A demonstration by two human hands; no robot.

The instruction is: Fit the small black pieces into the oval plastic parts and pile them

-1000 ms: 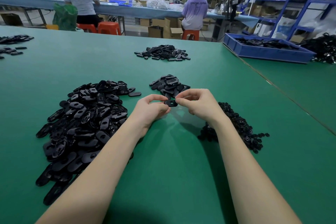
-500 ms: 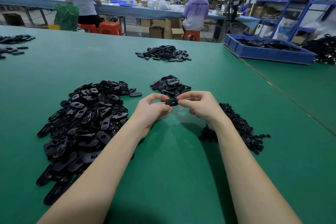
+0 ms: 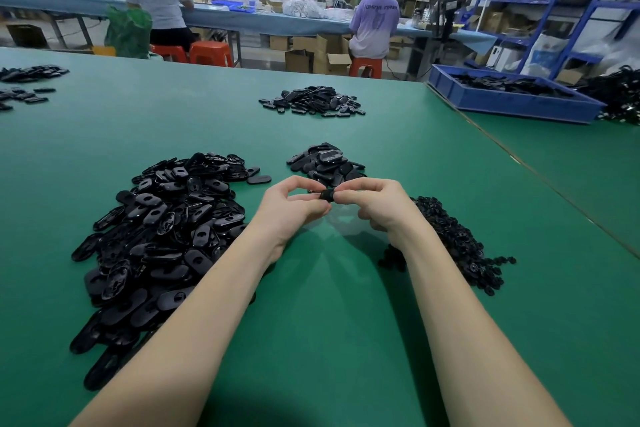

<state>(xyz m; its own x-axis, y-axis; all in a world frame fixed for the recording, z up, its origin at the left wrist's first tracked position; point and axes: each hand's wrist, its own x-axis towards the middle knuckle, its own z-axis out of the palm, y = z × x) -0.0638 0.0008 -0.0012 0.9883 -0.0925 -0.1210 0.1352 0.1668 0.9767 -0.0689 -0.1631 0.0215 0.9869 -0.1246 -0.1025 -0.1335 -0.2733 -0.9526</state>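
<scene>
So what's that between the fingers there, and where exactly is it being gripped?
One black oval part, pinched at its two ends: the left hand takes the left end, the right hand the right end. Whether a small piece is in it cannot be told.

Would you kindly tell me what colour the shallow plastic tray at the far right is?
Blue; the shallow plastic tray shows best in the head view.

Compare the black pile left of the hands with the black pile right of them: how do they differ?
The left pile is made of long oval parts; the right pile is made of much smaller, rounder pieces. The left pile spreads wider and sits higher; the right pile is a narrower strip, partly hidden behind the right forearm. Both are black and lie loose on the green table.
</scene>
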